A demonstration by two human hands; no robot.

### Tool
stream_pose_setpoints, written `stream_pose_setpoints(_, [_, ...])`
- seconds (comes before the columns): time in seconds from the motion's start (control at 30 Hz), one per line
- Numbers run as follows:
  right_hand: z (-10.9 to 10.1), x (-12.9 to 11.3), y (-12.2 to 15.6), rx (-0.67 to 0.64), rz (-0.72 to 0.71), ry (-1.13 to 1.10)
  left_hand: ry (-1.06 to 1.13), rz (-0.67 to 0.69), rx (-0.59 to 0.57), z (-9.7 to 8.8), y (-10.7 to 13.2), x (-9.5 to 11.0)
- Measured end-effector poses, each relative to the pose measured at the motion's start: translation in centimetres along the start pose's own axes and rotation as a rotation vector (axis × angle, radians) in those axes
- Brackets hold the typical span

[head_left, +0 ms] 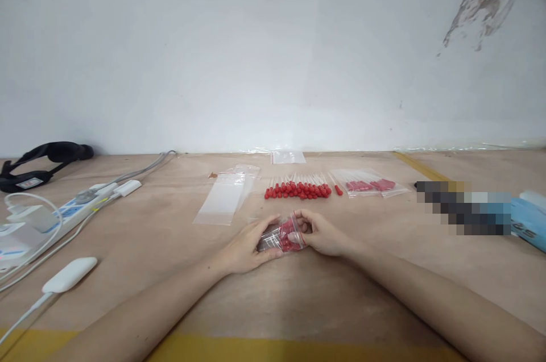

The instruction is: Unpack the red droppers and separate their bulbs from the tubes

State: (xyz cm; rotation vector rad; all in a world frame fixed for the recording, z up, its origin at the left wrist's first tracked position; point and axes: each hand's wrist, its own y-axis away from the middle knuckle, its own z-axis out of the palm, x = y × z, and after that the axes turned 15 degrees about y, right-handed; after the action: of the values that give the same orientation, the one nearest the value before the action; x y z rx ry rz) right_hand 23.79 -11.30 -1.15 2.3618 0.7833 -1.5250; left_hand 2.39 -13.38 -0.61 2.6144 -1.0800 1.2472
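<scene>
Both my hands meet at the middle of the wooden table on a small clear plastic bag (281,235) filled with red-tipped sticks. My left hand (247,246) grips the bag's left side, fingers curled around it. My right hand (321,232) pinches its right end. Just beyond lies a row of loose red-tipped sticks (297,188), tips toward me. To their right lie filled clear bags (369,184) of the same sticks. To the left lie empty clear bags (224,197).
A white power strip (63,215) with cables and plugs sits at the left, a white charger (70,274) nearer me, and a black strap (42,160) by the wall. Another empty bag (288,157) lies at the wall. A blue object (529,220) sits at the right.
</scene>
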Motion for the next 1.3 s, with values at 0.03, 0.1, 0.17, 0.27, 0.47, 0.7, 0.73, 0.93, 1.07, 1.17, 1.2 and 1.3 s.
stream_pose_setpoints(0.03, [0.1, -0.2, -0.1, -0.016, 0.004, 0.003, -0.006, -0.001, 0.002, 0.0, 0.0, 0.0])
stream_pose_setpoints(0.1, [0.2, -0.5, -0.2, -0.019, 0.030, 0.027, -0.014, -0.004, 0.006, 0.0, 0.0, -0.1])
stream_pose_setpoints(0.17, [0.2, -0.7, -0.2, 0.016, 0.057, 0.055, -0.015, -0.012, 0.006, 0.0, -0.1, 0.0])
stream_pose_setpoints(0.27, [-0.3, -0.7, -0.1, 0.044, 0.060, 0.100, -0.007, -0.024, 0.004, 0.0, -0.1, 0.1])
stream_pose_setpoints(0.47, [-2.9, -0.1, 0.2, 0.010, 0.193, -0.024, 0.015, -0.033, 0.004, -0.2, -0.1, 0.2])
stream_pose_setpoints(0.7, [-3.1, 0.6, 0.1, -0.020, 0.232, -0.149, 0.016, -0.018, 0.010, -0.1, -0.1, 0.3])
stream_pose_setpoints(0.73, [-2.8, 0.7, 0.0, -0.009, 0.229, -0.140, 0.015, -0.015, 0.013, -0.1, -0.1, 0.3])
stream_pose_setpoints(0.93, [-5.0, -0.2, -0.1, 0.034, 0.251, -0.045, 0.013, -0.026, 0.015, -0.2, 0.0, 0.3])
stream_pose_setpoints(1.07, [-11.4, -1.7, 1.3, 0.109, 0.215, 0.187, -0.001, -0.030, 0.012, -0.3, 0.0, 0.4])
stream_pose_setpoints(1.17, [-15.3, -1.8, 2.4, 0.383, 0.138, 0.265, -0.005, -0.035, 0.015, -0.3, 0.0, 0.5])
stream_pose_setpoints(1.2, [-15.9, -1.4, 2.4, 0.494, 0.113, 0.324, -0.005, -0.035, 0.015, -0.3, 0.0, 0.5])
stream_pose_setpoints(1.3, [-15.7, 0.9, 1.7, 0.787, 0.014, 0.554, -0.003, -0.031, 0.012, -0.3, -0.1, 0.5])
